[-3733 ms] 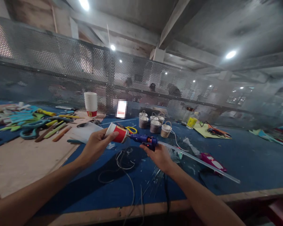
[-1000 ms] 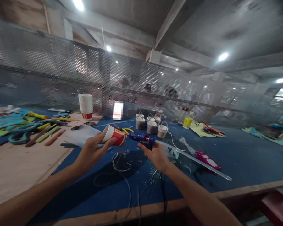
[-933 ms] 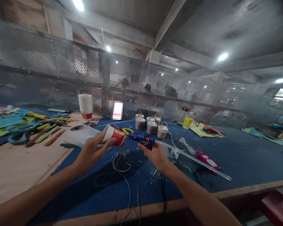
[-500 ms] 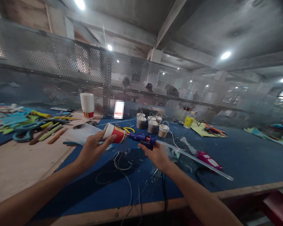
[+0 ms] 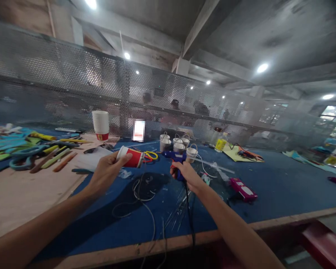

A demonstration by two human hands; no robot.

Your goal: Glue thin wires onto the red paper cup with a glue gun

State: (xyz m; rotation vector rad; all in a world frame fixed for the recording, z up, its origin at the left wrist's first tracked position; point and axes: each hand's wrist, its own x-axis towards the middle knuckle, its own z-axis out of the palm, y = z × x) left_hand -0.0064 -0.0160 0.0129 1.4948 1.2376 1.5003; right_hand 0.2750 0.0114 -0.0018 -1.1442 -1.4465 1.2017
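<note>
A red and white paper cup (image 5: 133, 158) lies tipped on its side in my left hand (image 5: 106, 170), with its base turned to the right. My right hand (image 5: 186, 172) grips a blue hot glue gun (image 5: 174, 156) by its handle. A clear glue stick (image 5: 217, 166) sticks out of the gun's back, and its nozzle points left, a gap away from the cup. Behind the gun stand several small pale buckets (image 5: 179, 145) with looped handles. Yellow-handled scissors (image 5: 151, 155) lie just beyond the cup.
A stack of paper cups (image 5: 100, 124) stands at the back left. Scissors and coloured tools (image 5: 49, 157) lie on the left board. Loose wire (image 5: 145, 192) curls on the blue table. A magenta box-like device (image 5: 243, 189) lies right, a yellow-labelled bottle (image 5: 220, 143) behind. A perforated screen (image 5: 112, 86) closes the back.
The glue gun has drawn back from the cup's base and turned, its nozzle now apart from the cup. My left hand still holds the cup, shifted slightly left.
</note>
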